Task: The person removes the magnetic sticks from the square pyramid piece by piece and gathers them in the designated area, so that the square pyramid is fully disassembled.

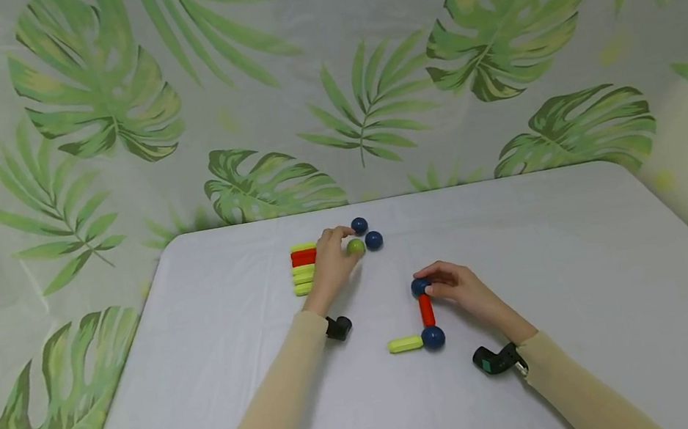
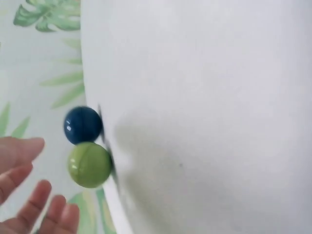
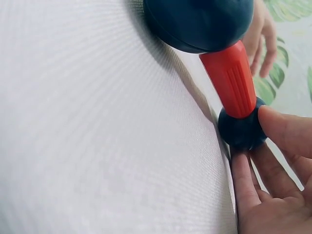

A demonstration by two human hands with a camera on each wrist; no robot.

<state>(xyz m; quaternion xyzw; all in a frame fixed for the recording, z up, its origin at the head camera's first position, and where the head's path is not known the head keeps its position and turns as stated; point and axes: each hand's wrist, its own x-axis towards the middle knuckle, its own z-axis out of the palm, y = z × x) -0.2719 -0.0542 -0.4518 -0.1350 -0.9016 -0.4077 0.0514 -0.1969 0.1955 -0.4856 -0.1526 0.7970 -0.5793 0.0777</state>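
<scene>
My left hand (image 1: 331, 262) reaches around a green ball (image 1: 355, 247) at the back of the table. In the left wrist view its fingers (image 2: 36, 202) are spread, with a gap between them and the green ball (image 2: 90, 165). Two loose blue balls (image 1: 374, 240) lie just beyond it. My right hand (image 1: 464, 287) pinches a blue ball (image 3: 241, 127) at the far end of a red stick (image 1: 427, 311). Another blue ball (image 1: 433, 337) joins the stick's near end, and a yellow-green stick (image 1: 405, 344) extends left from that ball.
Several yellow-green and red sticks (image 1: 302, 270) lie in a row by my left hand, partly covered by it. The white tabletop (image 1: 589, 244) ends at the back against a leaf-patterned cloth (image 1: 357, 34). A dark camera (image 1: 495, 360) is strapped to my right wrist.
</scene>
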